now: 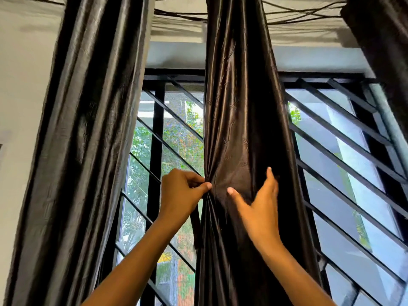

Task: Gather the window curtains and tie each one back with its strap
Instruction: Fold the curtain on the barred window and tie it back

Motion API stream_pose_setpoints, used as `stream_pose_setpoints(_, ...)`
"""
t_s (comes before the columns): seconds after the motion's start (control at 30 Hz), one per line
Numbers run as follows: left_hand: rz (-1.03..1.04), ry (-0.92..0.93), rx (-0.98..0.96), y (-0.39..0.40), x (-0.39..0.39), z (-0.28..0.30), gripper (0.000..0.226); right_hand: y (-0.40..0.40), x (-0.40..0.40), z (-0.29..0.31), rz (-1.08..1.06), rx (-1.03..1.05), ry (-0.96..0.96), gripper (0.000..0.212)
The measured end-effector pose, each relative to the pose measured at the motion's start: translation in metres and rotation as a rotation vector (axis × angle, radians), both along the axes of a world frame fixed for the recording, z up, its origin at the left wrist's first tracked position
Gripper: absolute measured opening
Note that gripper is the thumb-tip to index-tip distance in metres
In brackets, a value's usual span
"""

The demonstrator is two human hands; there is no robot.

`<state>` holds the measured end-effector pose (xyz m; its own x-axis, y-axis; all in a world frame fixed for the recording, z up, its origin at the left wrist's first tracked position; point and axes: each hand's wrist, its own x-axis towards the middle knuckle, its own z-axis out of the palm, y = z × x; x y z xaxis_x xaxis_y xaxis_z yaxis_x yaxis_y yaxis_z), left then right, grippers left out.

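Where the window grille (344, 151) shows daylight, a dark, glossy satin middle curtain (238, 129) hangs at centre, its long axis running from twelve to six o'clock, gathered narrow at the waist; the left hand (183, 193) pinches its nine o'clock edge between thumb and fingers; the right hand (260, 206), fingers spread, presses its front.

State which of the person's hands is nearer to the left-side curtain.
Left. The left hand pinches the middle curtain's left edge, nearest the left-side curtain; the right hand lies farther right on the middle curtain.
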<state>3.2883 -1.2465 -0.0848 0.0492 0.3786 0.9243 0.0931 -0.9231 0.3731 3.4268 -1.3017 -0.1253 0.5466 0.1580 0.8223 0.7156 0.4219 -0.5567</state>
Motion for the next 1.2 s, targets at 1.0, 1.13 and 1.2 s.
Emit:
stream_pose_setpoints(1.0,0.008,-0.043,0.003,-0.01,0.011,-0.001,0.015,-0.01,-0.021,-0.023,-0.065,-0.175,-0.458,0.044)
stream_pose_setpoints(1.13,-0.048,-0.025,-0.034,-0.008,0.01,-0.001,0.012,-0.007,0.011,-0.006,-0.242,-0.105,-0.064,0.09)
stream_pose_setpoints(1.2,-0.069,-0.016,-0.046,-0.008,0.011,-0.001,0.013,-0.011,0.019,0.005,-0.016,-0.116,0.084,0.113)
